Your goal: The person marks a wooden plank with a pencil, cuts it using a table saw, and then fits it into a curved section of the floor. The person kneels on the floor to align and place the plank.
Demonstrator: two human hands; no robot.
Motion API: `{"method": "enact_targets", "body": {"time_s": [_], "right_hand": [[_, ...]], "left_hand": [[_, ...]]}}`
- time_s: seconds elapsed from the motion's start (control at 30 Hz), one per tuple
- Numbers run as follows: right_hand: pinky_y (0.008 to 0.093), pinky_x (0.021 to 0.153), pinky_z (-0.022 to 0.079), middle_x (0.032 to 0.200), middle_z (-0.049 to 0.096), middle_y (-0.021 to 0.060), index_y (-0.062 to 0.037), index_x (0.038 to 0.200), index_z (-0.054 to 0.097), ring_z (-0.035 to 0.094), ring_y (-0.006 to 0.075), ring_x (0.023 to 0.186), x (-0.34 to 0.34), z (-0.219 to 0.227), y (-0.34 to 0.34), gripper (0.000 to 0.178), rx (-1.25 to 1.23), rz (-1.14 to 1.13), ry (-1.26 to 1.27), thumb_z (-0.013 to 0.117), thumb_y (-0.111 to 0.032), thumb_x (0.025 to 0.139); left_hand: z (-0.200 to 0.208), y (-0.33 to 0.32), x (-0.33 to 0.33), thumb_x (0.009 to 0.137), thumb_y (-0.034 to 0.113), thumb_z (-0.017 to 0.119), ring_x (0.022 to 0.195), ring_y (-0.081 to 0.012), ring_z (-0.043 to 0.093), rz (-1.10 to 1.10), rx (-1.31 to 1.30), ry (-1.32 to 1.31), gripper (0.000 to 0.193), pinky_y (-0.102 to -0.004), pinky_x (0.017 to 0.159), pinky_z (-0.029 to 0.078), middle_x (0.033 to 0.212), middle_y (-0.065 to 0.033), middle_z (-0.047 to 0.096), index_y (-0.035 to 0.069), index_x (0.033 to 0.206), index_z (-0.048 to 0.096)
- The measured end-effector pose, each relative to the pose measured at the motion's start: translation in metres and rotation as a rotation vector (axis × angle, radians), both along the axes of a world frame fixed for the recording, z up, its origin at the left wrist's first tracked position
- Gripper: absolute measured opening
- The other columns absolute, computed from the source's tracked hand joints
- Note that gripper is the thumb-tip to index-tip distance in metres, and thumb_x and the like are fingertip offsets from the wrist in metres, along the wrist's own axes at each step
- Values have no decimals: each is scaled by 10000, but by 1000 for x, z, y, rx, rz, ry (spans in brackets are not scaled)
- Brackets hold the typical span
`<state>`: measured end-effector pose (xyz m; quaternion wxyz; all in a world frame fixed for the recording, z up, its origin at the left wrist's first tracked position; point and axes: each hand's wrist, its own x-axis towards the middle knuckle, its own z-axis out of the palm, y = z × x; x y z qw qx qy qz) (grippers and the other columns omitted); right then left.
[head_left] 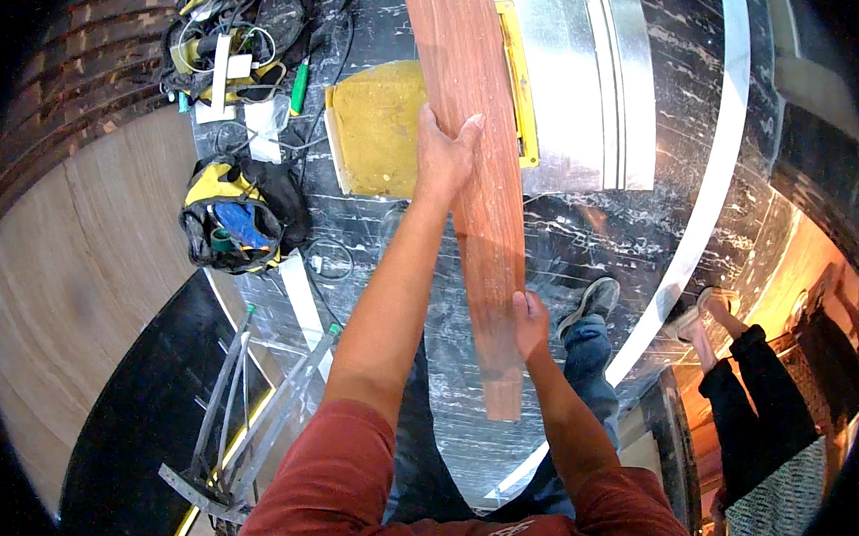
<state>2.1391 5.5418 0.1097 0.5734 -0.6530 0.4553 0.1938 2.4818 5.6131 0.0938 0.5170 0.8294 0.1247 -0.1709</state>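
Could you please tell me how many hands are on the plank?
2: the left hand is over the left edge of the plank, and the right hand is at its right edge, nearer the body. Some fingers are hidden.

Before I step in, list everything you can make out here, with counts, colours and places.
plank: 1, reddish-brown, in both hands
panel: 1, yellow, left of plank
flat tool: 1, yellow, partly behind plank
metal sheet: 1, silver, upper right
tool bag: 1, black and yellow, left
cables: uncounted, mostly dark, upper left
green-handled tool: 1, upper left
long strip: 1, white, right
frame: 1, grey, lower left
floor: 1, dark with white veins
other person: 1, dark trousers, right
left hand: 1, bare, mid-plank
right hand: 1, bare, plank's near end
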Motion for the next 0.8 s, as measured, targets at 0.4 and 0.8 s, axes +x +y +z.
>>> {"method": "enact_targets", "body": {"time_s": [0.4,0.8], "right_hand": [[399,760,508,854,655,170,29,1010,664,612,229,807,-11,2,-3,433,-32,80,20,572,-393,1047],[364,698,486,772,596,94,4,926,639,529,142,769,-18,7,-2,354,-14,45,-1,593,-328,1042]], "left_hand": [[5,1,-11,863,238,808,1112,-365,668,-29,69,5,595,-427,963,517,1198,-277,665,-88,1261,509],[3,4,-23,869,235,803,1097,-345,666,-21,20,9,584,-423,962,516,1195,-265,665,-79,1264,508]]}}
